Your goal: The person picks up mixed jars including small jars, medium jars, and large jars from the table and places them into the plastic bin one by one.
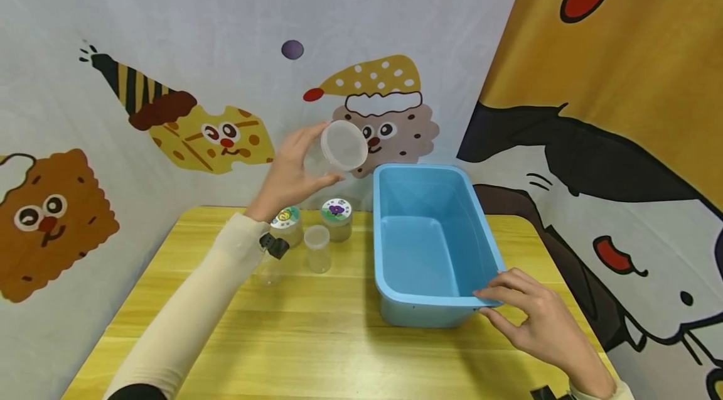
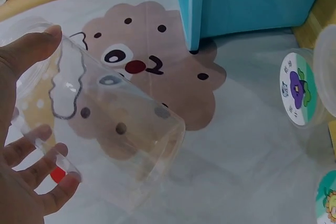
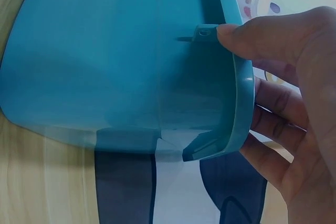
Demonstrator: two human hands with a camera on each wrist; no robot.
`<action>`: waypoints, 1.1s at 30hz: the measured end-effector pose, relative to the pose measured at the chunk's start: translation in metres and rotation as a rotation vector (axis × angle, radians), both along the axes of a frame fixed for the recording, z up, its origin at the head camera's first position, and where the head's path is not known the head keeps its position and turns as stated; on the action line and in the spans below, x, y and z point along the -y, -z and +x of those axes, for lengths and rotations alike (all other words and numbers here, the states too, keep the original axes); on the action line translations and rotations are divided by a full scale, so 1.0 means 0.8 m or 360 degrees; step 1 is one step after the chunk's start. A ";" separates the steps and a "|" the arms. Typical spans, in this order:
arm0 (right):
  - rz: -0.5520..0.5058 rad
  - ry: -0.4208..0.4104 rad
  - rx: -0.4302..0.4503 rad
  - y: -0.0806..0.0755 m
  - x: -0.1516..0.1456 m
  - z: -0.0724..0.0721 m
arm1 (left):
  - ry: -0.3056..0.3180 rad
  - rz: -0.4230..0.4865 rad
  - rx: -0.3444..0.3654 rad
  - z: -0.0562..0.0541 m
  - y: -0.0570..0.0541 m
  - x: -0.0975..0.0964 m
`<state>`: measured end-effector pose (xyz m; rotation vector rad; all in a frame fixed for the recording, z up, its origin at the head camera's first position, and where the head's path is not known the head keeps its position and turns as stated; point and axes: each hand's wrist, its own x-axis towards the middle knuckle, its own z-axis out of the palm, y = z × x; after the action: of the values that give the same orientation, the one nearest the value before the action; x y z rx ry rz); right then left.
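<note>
My left hand [image 1: 290, 167] holds a clear plastic jar [image 2: 121, 124] in the air, up above the back of the table. Its thumb and fingers curl round the jar near the translucent round lid [image 1: 344, 145]. At the front right corner of a blue plastic tub [image 1: 435, 301], my right hand [image 1: 533, 315] pinches the rim, thumb outside and below, fingers over the top. Bare blue floor shows inside the tub. Under the left forearm stand a jar with a purple-flower lid [image 1: 336, 210], a jar with a yellow-and-green lid [image 1: 286, 218] and a small clear jar [image 1: 318, 255].
The yellow wood-grain table [image 1: 316, 350] carries the tub and jars. A faint clear object [image 1: 270, 272] sits beside the left wrist, mostly hard to make out. Printed cloth [image 1: 237, 23] with cartoon figures hangs close behind the table and along the right.
</note>
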<state>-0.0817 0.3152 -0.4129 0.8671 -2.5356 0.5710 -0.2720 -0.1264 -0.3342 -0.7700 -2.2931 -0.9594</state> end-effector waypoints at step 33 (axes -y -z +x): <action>-0.0054 -0.0003 0.0001 0.005 0.001 -0.001 | 0.0137 -0.0409 -0.0025 -0.009 -0.021 -0.087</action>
<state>-0.0821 0.3143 -0.4168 0.8579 -2.5184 0.6133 -0.2794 -0.0568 -0.3173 -0.9849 -2.4153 -0.6987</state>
